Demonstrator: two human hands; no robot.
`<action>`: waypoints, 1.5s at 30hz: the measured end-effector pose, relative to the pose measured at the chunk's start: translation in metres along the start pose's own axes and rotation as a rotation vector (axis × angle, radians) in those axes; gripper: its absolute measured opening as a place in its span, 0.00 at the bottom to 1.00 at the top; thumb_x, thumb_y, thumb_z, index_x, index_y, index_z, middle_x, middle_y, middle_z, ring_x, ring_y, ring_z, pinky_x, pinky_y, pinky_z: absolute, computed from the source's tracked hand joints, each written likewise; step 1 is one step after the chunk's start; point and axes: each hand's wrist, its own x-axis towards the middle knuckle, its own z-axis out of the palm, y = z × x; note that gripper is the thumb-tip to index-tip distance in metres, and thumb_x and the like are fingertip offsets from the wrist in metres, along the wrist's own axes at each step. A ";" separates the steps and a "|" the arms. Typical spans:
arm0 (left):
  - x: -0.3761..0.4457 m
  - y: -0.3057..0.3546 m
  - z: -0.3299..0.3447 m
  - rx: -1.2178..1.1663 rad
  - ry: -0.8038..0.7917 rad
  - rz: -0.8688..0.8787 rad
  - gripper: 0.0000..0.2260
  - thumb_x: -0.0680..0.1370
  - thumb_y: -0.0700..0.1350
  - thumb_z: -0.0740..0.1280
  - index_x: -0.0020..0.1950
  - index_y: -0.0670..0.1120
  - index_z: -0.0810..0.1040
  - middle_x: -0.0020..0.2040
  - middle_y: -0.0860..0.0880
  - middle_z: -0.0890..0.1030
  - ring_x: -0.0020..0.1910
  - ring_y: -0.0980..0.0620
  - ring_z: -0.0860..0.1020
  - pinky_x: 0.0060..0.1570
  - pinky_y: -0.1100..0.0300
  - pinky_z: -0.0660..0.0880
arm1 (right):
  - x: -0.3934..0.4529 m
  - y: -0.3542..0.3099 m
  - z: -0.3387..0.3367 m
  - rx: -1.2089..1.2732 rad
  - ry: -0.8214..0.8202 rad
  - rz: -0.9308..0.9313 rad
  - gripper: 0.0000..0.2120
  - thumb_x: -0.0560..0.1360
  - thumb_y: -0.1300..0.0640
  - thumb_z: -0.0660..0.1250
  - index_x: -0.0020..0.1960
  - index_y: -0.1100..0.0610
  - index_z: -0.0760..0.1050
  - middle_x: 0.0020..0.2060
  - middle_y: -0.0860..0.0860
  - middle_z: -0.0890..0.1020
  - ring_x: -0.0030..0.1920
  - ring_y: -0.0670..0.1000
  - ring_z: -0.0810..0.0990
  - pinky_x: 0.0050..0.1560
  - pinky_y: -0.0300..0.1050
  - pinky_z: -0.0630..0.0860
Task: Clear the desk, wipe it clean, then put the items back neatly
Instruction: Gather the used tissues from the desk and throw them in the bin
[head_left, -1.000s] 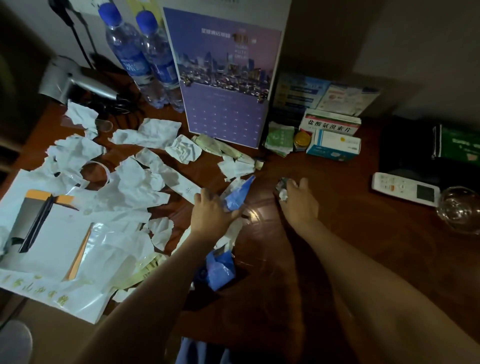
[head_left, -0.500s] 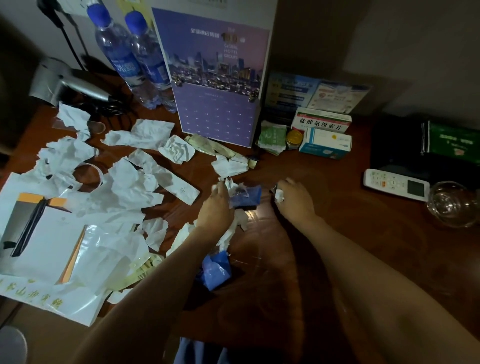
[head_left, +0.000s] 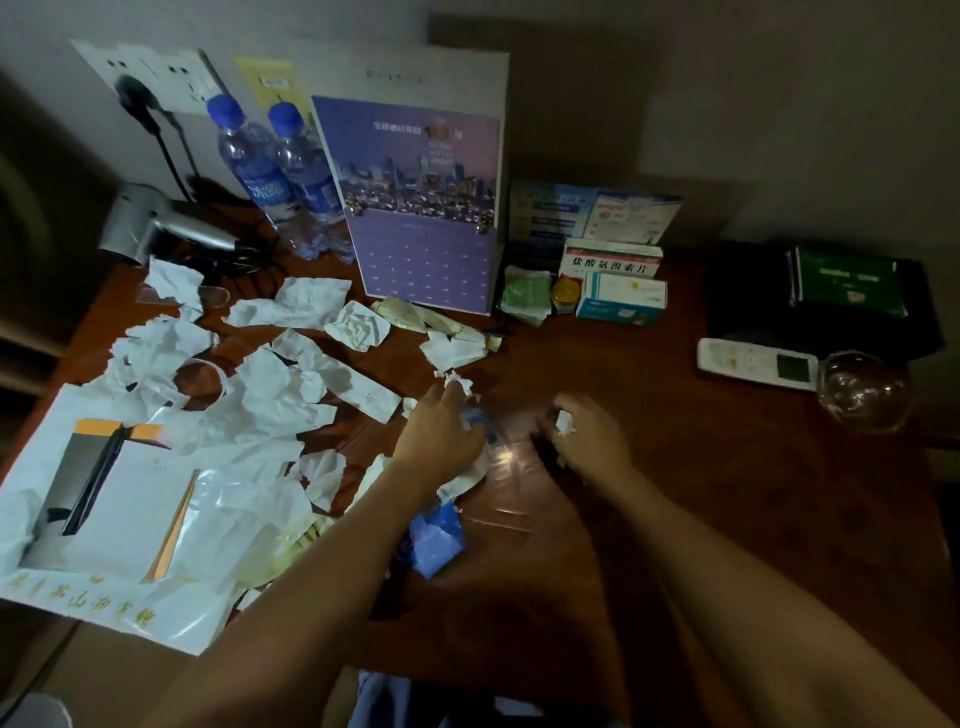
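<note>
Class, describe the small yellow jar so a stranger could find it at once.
Start at the tall purple calendar standing at the desk's back edge. To its right lie medicine boxes; the small yellow-lidded jar sits between them and green sachets, the only round, yellow item there.

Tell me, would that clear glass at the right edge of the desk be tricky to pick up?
Probably a little. The glass looks thin and transparent, so likely fragile and smooth to grip. Its rounded bowl suggests it could roll if tipped. It sits right beside the remote, so a push might knock that.

Dim, shadowy picture; edges bend, hands blur.
</note>
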 end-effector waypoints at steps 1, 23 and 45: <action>-0.005 0.003 -0.004 -0.006 0.006 0.009 0.16 0.75 0.45 0.67 0.58 0.38 0.71 0.55 0.40 0.73 0.54 0.42 0.73 0.46 0.57 0.67 | -0.004 -0.004 -0.003 -0.021 0.001 0.022 0.06 0.76 0.50 0.65 0.45 0.52 0.71 0.41 0.48 0.72 0.43 0.50 0.72 0.39 0.43 0.62; -0.115 0.084 0.027 0.022 -0.091 0.521 0.17 0.76 0.45 0.64 0.34 0.49 0.58 0.33 0.51 0.63 0.36 0.48 0.66 0.34 0.56 0.55 | -0.210 -0.015 -0.063 0.120 0.495 0.302 0.05 0.76 0.53 0.64 0.49 0.55 0.71 0.45 0.53 0.78 0.46 0.54 0.77 0.46 0.49 0.74; -0.338 0.447 0.270 0.015 -0.369 1.075 0.08 0.77 0.46 0.65 0.40 0.45 0.70 0.39 0.48 0.73 0.38 0.49 0.73 0.39 0.54 0.72 | -0.582 0.281 -0.209 0.289 1.054 0.786 0.06 0.74 0.57 0.64 0.42 0.54 0.67 0.38 0.50 0.72 0.37 0.50 0.72 0.33 0.42 0.66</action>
